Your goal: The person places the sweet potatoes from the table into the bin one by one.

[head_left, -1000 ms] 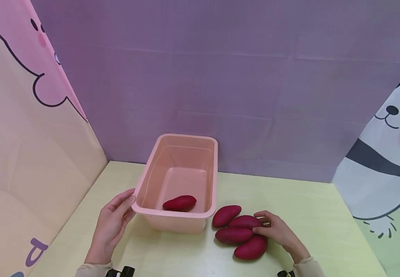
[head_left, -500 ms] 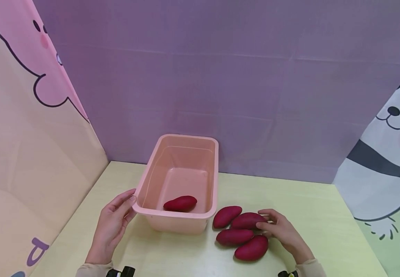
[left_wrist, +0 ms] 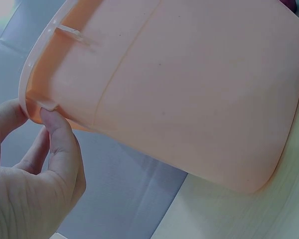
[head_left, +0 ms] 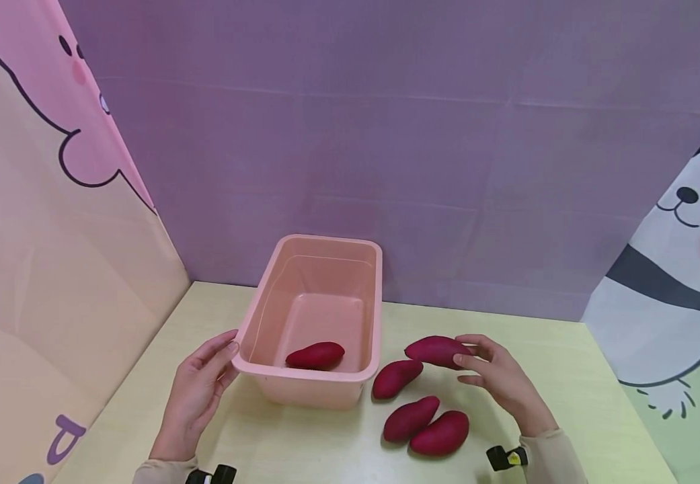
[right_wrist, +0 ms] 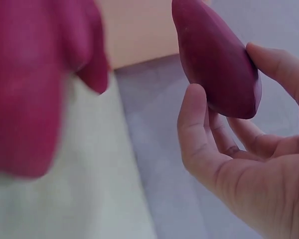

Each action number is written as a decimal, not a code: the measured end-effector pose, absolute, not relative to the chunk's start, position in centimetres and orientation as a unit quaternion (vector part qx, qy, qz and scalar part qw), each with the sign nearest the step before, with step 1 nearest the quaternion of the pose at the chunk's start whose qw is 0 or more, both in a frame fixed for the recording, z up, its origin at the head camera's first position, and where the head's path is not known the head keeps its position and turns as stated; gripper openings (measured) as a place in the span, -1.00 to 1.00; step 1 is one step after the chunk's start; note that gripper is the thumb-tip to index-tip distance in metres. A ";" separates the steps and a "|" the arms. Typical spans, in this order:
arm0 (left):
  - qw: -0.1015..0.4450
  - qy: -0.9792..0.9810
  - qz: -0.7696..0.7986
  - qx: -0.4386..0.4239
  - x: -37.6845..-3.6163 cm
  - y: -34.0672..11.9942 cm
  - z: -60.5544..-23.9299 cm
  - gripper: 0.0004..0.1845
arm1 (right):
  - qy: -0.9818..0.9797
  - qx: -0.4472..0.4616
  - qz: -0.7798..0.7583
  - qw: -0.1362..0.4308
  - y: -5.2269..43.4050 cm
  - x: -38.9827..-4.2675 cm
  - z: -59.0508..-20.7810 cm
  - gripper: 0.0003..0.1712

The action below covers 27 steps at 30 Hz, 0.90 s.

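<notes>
Head view: a potato (head_left: pixel 436 351) is pinched by the right hand (head_left: pixel 501 383).
Left hand (head_left: pixel 195 393): tub (head_left: pixel 313 388) rim gripped.
Risk: potato may be dropped, the fingertip pinch being shallow.

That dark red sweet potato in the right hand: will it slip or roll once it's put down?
The smooth, dark red sweet potato looks rigid, since it keeps its shape in the right hand pinching one end. Its skin seems matte, so probably not slippery. Its rounded, tapered form could rock or roll a little on the flat floor of the pink plastic tub.
</notes>
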<state>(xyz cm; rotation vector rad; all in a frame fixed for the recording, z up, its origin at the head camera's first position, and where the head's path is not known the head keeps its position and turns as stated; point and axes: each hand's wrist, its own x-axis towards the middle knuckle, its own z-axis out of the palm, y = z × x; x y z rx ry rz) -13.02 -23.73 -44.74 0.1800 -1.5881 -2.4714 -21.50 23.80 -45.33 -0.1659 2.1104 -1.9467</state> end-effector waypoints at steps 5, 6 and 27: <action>0.100 -0.539 -0.834 0.061 -13.0 -23.8 -44.8 -0.78 | 0.732 -0.090 -0.665 0.119 22.2 -22.9 -42.1 -0.39; 0.100 -0.539 -0.834 0.061 -13.0 -23.8 -44.8 -0.78 | 0.731 -0.100 -0.664 0.116 21.7 -23.3 -41.4 -0.39; 0.096 -0.539 -0.835 0.056 -12.8 -23.6 -44.7 -0.78 | 0.806 -0.162 -0.546 0.163 2.7 -31.0 -30.9 -0.41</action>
